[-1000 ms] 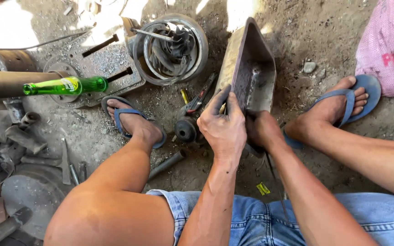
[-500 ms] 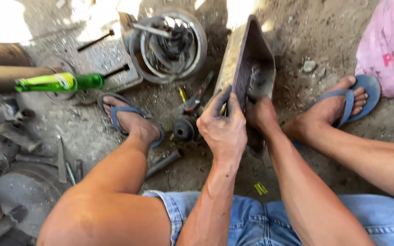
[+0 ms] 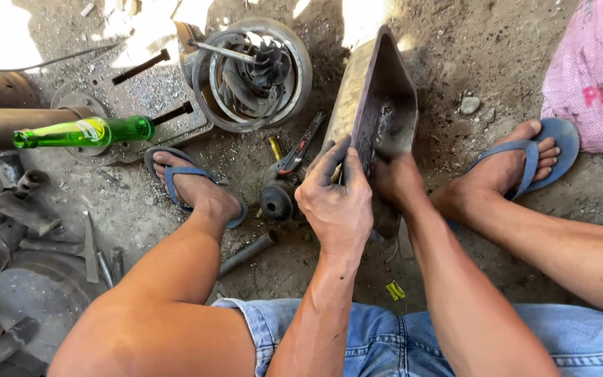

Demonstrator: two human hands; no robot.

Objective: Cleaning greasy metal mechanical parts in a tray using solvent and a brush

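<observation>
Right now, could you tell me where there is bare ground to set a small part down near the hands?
The dirt between the metal tray, the right foot and the pink sack is bare apart from a small stone. It is crowded left of the left hand: pliers, a round housing, a green bottle and scrap. The right hand grips the tray.
</observation>
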